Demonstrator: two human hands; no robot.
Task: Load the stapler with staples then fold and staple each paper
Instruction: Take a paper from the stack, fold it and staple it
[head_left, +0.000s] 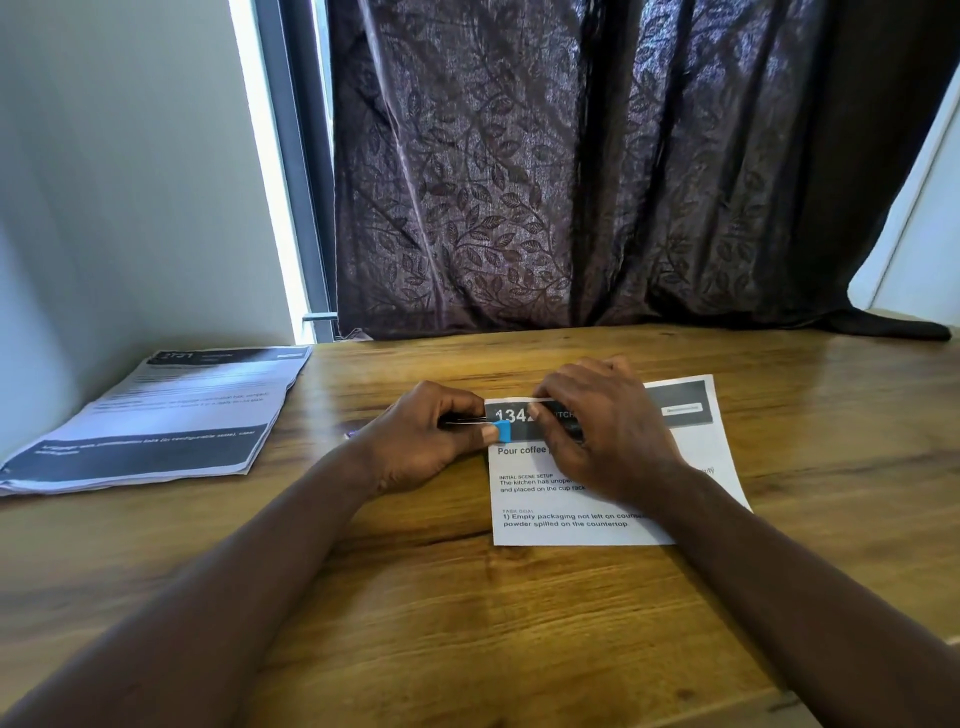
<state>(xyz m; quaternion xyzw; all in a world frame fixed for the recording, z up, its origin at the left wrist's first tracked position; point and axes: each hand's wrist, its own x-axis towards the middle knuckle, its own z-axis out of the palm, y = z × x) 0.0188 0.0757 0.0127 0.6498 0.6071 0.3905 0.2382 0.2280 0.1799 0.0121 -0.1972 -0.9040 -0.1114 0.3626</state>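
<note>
A folded printed paper (576, 514) lies on the wooden table (467, 623) in front of me. My left hand (421, 441) grips a small stapler (501, 431) with a blue tip, and its jaw sits over the paper's upper left edge. My right hand (602, 426) rests on the top of the paper, fingers pinching the folded edge beside the stapler. Most of the stapler is hidden inside my left hand.
A stack of printed papers (156, 415) lies at the far left of the table, near the wall. A dark patterned curtain (571, 182) hangs behind the table's far edge.
</note>
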